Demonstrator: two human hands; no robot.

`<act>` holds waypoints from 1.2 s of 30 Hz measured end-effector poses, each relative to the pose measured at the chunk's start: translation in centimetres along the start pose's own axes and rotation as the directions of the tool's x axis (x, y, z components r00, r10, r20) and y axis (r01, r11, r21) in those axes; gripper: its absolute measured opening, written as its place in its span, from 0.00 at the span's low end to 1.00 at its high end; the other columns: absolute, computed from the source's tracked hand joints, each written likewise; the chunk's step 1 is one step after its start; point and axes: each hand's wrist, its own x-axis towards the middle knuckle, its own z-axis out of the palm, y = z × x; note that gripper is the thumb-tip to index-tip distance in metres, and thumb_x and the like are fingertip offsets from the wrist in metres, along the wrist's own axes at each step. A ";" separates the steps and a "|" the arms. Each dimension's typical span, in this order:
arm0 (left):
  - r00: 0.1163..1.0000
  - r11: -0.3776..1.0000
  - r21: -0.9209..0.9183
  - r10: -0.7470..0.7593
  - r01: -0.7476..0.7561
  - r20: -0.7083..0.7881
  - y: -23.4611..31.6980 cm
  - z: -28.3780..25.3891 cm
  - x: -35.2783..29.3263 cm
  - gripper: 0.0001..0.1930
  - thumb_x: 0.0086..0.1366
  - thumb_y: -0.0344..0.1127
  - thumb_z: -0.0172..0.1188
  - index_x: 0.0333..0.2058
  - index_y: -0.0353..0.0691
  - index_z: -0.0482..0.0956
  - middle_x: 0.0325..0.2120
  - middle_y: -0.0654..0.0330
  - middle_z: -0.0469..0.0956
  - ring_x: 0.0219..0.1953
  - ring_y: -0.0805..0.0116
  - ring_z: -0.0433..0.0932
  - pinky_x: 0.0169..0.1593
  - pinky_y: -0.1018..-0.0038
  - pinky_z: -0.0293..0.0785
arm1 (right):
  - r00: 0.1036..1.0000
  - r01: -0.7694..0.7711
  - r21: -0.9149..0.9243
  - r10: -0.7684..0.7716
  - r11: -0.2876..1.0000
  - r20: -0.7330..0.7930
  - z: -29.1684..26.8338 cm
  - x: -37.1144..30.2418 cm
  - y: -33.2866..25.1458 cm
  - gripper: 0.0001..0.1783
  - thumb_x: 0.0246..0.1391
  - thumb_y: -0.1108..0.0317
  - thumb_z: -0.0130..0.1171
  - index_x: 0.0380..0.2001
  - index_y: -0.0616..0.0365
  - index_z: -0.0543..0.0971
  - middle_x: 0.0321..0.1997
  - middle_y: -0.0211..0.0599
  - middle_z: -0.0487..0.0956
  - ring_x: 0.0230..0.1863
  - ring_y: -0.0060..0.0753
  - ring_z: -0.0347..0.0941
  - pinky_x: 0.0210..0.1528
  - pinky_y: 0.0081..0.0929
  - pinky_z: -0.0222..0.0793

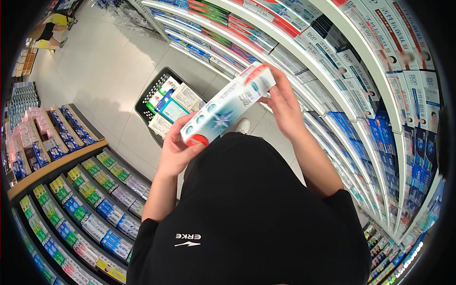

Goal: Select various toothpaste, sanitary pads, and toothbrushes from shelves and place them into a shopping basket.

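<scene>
Tiled aisle floor [97,71], stocked shelves [400,152] right. Remotely I see long white box [227,108] slanted mid-air, left hand [175,153] pinching near end, right hand [286,107] pinching far end. Packages [173,111] already in basket [151,86], far left; I judge pickup done, box neither shelved nor basketed.

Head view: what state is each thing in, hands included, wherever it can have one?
White and teal carton: held in both hands, tilted, no open flap visible.
Left hand: gripping the carton's lower-left end.
Right hand: gripping its upper-right end.
Black basket: open-topped, on the floor, holding several packages.
Packages: lying in the basket; too small to tell if sealed.
Right-hand shelves: stocked with boxes.
Left-hand rack: stocked with packs.
</scene>
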 end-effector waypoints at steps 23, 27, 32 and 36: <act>0.967 0.963 0.087 0.252 -0.253 0.026 1.9 7.6 7.1 0.29 0.71 0.35 0.62 0.67 0.36 0.64 0.56 0.51 0.76 0.48 0.71 0.80 0.52 0.74 0.75 | 0.899 -0.238 -0.040 0.236 0.970 0.369 0.0 -4.6 -3.5 0.27 0.61 0.68 0.66 0.58 0.59 0.64 0.50 0.47 0.80 0.48 0.28 0.79 0.50 0.27 0.76; 0.947 0.939 0.166 0.315 -0.301 -0.066 0.1 6.2 6.8 0.23 0.72 0.29 0.59 0.64 0.34 0.67 0.54 0.58 0.77 0.41 0.82 0.79 0.43 0.83 0.73 | 0.908 -0.194 -0.200 0.253 0.960 0.334 0.7 -4.7 -5.3 0.30 0.59 0.68 0.69 0.59 0.62 0.67 0.42 0.32 0.78 0.44 0.18 0.73 0.47 0.20 0.69; 0.980 0.972 -0.124 0.195 -0.198 -0.042 -0.6 5.2 5.7 0.38 0.72 0.27 0.58 0.74 0.50 0.48 0.60 0.55 0.72 0.49 0.76 0.78 0.45 0.79 0.75 | 0.922 -0.146 -0.600 0.328 0.787 0.205 0.9 -4.3 -8.5 0.31 0.57 0.67 0.70 0.61 0.56 0.70 0.44 0.35 0.80 0.46 0.26 0.77 0.50 0.27 0.71; 0.996 0.995 0.034 0.090 -0.091 0.020 -3.9 0.1 5.8 0.39 0.77 0.54 0.47 0.76 0.55 0.37 0.67 0.49 0.64 0.63 0.55 0.71 0.66 0.54 0.68 | 0.977 0.108 -0.823 0.094 0.558 0.192 0.6 -1.5 -9.0 0.32 0.56 0.61 0.70 0.61 0.55 0.70 0.50 0.47 0.80 0.49 0.52 0.78 0.53 0.37 0.72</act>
